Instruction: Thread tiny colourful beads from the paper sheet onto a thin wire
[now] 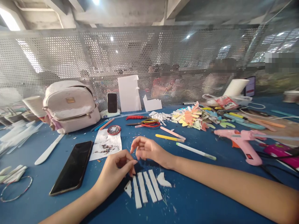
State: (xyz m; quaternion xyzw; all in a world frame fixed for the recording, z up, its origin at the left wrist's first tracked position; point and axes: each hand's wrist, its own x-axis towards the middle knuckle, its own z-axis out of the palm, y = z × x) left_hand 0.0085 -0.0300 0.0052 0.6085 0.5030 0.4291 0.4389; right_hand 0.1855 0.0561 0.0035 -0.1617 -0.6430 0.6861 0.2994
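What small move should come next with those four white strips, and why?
Probably have the left hand pinch the far end of the leftmost white strip. It is right by that end, though whether it already touches the strip is hard to tell. The right hand sits farther from that end, loosely curled, with nothing visible in its grasp.

Left hand (116, 166): bare, slim-fingered. Right hand (154, 152): bare, likewise slim-fingered. Left forearm (80, 200) and right forearm (221, 177): slender, tapering, uncovered along visible length.
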